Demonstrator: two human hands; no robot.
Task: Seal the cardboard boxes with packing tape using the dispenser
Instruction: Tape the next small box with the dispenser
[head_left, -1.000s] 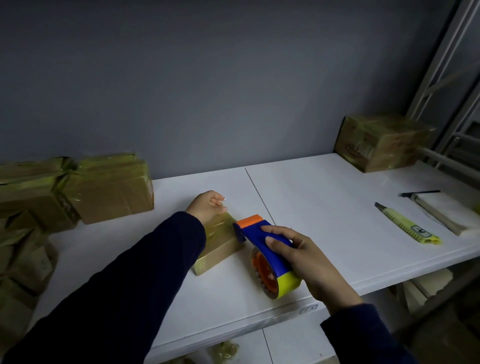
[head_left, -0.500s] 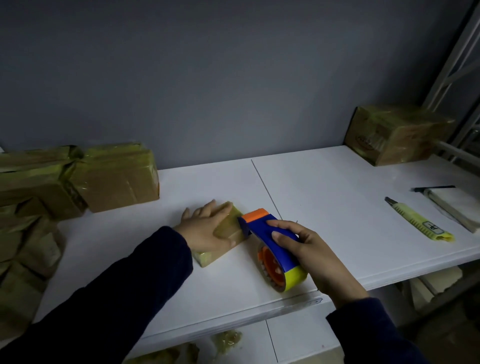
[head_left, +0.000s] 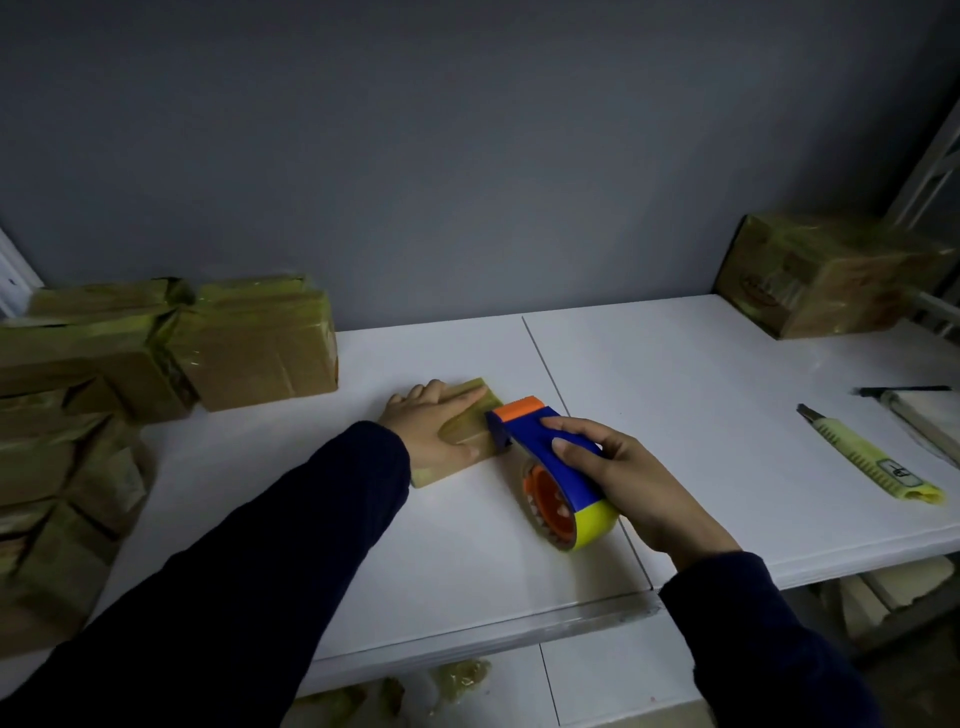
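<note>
left hand (head_left: 434, 423): we've got it flat, fingers straight, pressing the small box (head_left: 470, 431)
right hand (head_left: 631, 483): we're gripping the tape dispenser (head_left: 550, 467), nose touching the box

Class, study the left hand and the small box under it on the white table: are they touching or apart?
Touching. The head view shows the left hand lying flat on top of the small box, with no gap between its straight fingers and the box.
</note>
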